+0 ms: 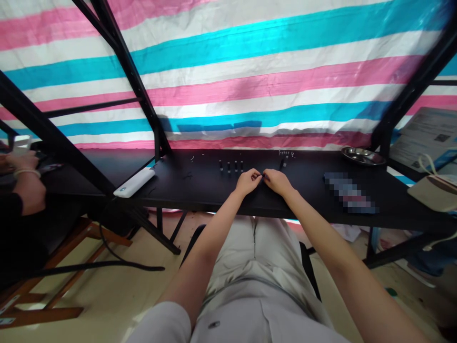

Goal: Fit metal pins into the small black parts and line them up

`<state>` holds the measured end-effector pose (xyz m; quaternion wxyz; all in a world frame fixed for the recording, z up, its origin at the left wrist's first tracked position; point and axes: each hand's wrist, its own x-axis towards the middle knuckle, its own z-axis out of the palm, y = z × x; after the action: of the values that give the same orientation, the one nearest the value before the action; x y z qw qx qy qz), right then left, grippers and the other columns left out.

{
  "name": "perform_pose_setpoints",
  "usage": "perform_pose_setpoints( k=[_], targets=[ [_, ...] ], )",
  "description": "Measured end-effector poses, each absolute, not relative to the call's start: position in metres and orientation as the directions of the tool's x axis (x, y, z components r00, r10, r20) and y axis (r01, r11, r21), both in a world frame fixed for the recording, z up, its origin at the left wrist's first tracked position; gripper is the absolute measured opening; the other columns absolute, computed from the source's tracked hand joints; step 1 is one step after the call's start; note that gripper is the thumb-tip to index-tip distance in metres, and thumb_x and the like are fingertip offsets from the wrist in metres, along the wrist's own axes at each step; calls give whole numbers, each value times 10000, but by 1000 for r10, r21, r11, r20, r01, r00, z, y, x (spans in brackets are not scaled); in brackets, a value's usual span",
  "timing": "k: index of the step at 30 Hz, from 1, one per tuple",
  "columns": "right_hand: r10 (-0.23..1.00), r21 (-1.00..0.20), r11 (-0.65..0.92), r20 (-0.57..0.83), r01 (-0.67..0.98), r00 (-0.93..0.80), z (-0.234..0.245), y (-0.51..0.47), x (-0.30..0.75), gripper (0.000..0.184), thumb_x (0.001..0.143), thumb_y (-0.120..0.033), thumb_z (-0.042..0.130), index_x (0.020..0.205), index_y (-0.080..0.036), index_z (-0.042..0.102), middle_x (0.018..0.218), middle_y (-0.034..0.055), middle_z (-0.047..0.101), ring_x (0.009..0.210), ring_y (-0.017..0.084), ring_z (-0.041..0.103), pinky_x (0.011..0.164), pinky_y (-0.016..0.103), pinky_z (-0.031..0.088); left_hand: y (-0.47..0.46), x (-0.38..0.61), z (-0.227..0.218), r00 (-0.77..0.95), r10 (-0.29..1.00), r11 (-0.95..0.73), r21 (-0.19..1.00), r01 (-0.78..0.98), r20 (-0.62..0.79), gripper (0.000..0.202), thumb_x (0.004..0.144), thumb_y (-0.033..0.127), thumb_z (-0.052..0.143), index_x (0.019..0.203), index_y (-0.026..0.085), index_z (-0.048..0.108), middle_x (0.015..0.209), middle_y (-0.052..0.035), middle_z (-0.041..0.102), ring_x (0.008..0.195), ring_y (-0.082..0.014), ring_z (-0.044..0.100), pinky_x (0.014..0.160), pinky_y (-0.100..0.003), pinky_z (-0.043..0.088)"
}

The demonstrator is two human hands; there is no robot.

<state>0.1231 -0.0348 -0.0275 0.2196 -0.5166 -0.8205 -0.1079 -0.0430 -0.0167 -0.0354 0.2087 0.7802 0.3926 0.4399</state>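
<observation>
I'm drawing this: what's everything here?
Striped sheet: one, multicoloured, back
Bars: several, black, both sides
Table: one, black, middle
Small pieces: at least five, dark, tabletop
Scraps: several, white, table's back
Plate: one, silver, right
Blurred item: one, bluish, right
Slim object: one, white, left
Bag: one, beige, far right
Printed panels: several, grey, far right
Stool: one, brown, lower left
Someone's sleeve: one, black, left
Tiny piece: one, dark, fingertips
Trousers: pair, pale, below
Left hand, right hand: two, bare, middle

My black table point(200, 190), four small dark pieces point(236, 166) loosely lined up, white oblong device point(134, 183) on my left, round dish point(364, 157) (shiny metal) and blurred blue item point(348, 193) on my right
</observation>
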Motion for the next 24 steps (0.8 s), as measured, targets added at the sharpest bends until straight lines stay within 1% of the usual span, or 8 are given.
perform_pose_setpoints(
  k=[5,8,10,13,15,18,21,24],
  targets=[
    [806,-50,444,459,895,-374,-27,-35,123,160,817,-171,450,945,-165,546,876,95,619,819,198,547,684,266,363,-18,-43,-35,343,787,-617,669,415,513,150,747,290,612,840,173,624,704,11,625,602,-85,549,632,-219,461],
    [807,-68,441,467,895,-362,-28,-35,123,161,836,-189,440,954,-166,547,884,98,617,824,201,548,677,268,371,-21,-41,-31,307,786,-619,678,397,537,218,739,335,632,894,183,618,712,15,621,593,-82,545,627,-213,457],
    [808,-103,435,484,895,-337,-30,-33,123,175,854,-207,425,977,-165,542,892,99,614,825,201,549,675,271,378,-25,-41,-27,230,786,-614,684,394,574,233,775,367,595,922,187,603,730,7,625,601,-84,552,625,-211,452],
    [822,-173,412,495,895,-283,-35,-28,125,186,873,-235,403,988,-171,535,890,98,610,810,199,549,673,279,388,-28,-45,-20,56,782,-583,697,417,620,209,871,350,449,888,189,581,716,-3,618,630,-96,571,641,-213,442],
    [831,-226,412,491,883,-262,-38,-22,126,164,868,-243,411,954,-179,535,890,91,606,810,197,547,683,284,396,-27,-49,-17,-74,772,-549,721,423,631,237,905,317,368,864,191,564,691,-2,603,644,-103,577,663,-219,438],
    [846,-310,420,474,853,-244,-42,-9,124,109,839,-253,454,860,-187,538,859,73,600,790,186,545,693,290,409,-23,-54,-16,-234,754,-511,772,378,614,261,922,295,306,859,192,537,675,3,586,664,-104,580,684,-221,439],
    [891,-393,352,418,849,-176,-42,5,115,90,807,-265,504,783,-186,540,786,52,596,718,168,542,662,282,414,-20,-56,-17,-305,746,-501,801,329,592,267,925,303,284,871,194,522,679,3,580,674,-103,580,684,-220,442],
    [929,-454,263,358,851,-96,-37,16,100,78,785,-251,544,748,-182,543,768,45,608,687,153,543,649,267,408,-20,-56,-17,-308,745,-510,803,308,592,274,925,318,276,877,195,517,686,3,576,672,-104,574,688,-224,441]
  ],
)
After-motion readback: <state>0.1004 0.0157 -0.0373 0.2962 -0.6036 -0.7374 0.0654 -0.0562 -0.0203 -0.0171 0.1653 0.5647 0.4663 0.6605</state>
